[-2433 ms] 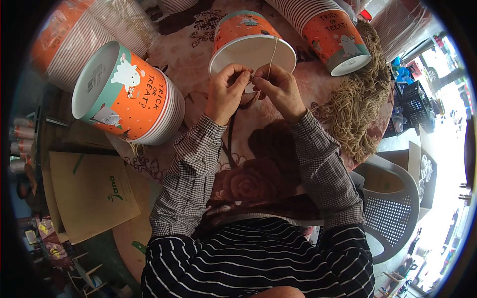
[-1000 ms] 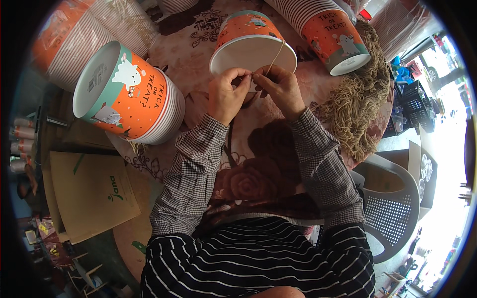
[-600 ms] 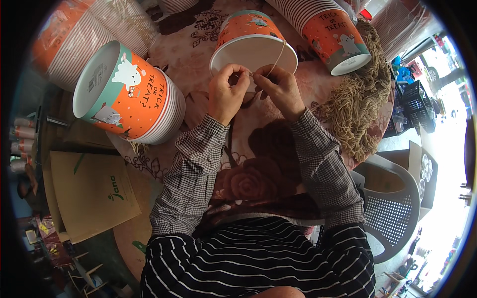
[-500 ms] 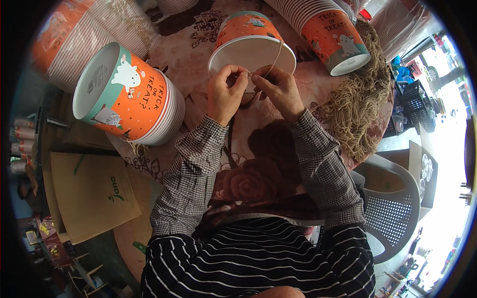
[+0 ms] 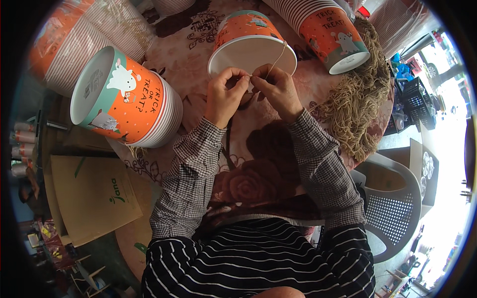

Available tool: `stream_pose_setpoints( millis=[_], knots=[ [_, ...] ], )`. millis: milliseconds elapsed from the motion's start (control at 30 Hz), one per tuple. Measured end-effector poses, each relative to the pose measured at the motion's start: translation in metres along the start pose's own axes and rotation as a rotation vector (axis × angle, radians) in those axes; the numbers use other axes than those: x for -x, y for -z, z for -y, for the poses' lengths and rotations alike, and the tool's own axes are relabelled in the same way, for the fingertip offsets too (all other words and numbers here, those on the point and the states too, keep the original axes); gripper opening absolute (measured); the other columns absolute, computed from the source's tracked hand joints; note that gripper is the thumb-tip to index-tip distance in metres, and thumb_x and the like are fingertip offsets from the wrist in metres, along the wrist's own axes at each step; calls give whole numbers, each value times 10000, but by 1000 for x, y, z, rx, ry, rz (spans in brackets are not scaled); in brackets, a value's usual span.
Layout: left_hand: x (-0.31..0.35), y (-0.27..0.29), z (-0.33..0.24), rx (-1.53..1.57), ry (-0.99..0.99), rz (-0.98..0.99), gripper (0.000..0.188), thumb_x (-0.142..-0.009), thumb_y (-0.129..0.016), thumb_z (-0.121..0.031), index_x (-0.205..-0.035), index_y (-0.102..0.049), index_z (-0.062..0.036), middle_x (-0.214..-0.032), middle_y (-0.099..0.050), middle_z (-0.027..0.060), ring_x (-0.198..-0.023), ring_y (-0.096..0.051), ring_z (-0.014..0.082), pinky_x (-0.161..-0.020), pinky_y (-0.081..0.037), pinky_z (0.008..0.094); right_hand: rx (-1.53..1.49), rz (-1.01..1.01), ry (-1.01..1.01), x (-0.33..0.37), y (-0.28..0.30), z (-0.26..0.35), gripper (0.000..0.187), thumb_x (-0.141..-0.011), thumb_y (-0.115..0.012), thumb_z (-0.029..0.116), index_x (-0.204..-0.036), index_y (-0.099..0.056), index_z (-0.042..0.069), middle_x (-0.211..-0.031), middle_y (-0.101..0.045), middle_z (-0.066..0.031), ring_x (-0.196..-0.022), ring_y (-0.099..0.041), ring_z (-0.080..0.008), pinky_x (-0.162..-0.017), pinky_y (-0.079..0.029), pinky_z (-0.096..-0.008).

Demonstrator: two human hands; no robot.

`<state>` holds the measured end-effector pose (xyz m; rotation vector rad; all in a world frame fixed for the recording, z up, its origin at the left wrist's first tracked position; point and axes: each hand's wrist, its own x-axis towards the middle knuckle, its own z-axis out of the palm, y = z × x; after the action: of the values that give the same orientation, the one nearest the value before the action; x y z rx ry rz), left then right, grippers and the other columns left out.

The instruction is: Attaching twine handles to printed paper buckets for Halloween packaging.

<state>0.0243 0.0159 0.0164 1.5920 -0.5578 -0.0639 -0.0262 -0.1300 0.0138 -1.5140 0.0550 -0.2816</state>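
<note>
Head view: the left hand (image 5: 223, 97) has its thumb and index finger pinched together on a thin string (image 5: 279, 55), and the right hand (image 5: 280, 92) grips the same string between its thumb and fingertips, just beside the left one's. The bit of string between them is too small to make out clearly. From the right hand the string runs up to the rim of a paper bucket (image 5: 248, 52), which lies tilted just beyond both hands, its white inside facing them and its orange and green side turned away.

To the left of the left hand, well apart from it, stands a tilted stack of nested orange buckets (image 5: 130, 97). Beyond the right hand and to its right is another stack (image 5: 330, 37), with a tangled heap of tan string (image 5: 355, 109) nearer the hand. Beneath both hands spreads a flowered tablecloth (image 5: 248, 181). A cardboard box (image 5: 97, 196) sits low to the left of the left hand.
</note>
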Motion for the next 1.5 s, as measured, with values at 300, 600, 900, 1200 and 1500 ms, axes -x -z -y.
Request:
stream_pose_setpoints(
  millis=[300,600,900,1200,1500],
  knots=[
    [-6,13,6,641,453,219,103,-899,-592,-140,-945,-628,-55,-901,-604,-3,-833,-571,94,-725,-503,253,-228,114,-210,2,3,8,134,-889,-606,154,-940,-602,30,-856,-649,-29,-729,-593,-93,-620,-491,-234],
    [-5,11,10,674,416,201,168,-914,-592,-154,-1005,-652,-26,-925,-631,15,-859,-569,107,-789,-474,260,-191,167,-186,0,7,8,168,-927,-590,190,-1003,-589,39,-917,-648,-19,-811,-608,-94,-689,-487,-238],
    [-4,9,14,445,311,156,211,-930,-584,-209,-1006,-655,-26,-895,-633,1,-803,-581,90,-750,-470,241,-64,126,-94,3,3,9,156,-938,-559,177,-984,-585,31,-860,-643,-29,-769,-603,-89,-648,-487,-235],
    [-2,9,10,693,469,189,168,-914,-608,-233,-992,-654,-91,-931,-623,-15,-850,-562,100,-750,-462,273,-266,129,-297,4,4,13,185,-943,-558,218,-964,-582,36,-841,-621,-25,-753,-601,-111,-661,-484,-252],
    [-7,9,18,852,369,161,164,-915,-607,-168,-1004,-649,-37,-979,-627,5,-904,-553,99,-824,-435,258,418,-205,134,6,-7,7,165,-847,-662,111,-915,-570,-8,-759,-656,-68,-672,-632,-124,-612,-511,-260]
  ],
)
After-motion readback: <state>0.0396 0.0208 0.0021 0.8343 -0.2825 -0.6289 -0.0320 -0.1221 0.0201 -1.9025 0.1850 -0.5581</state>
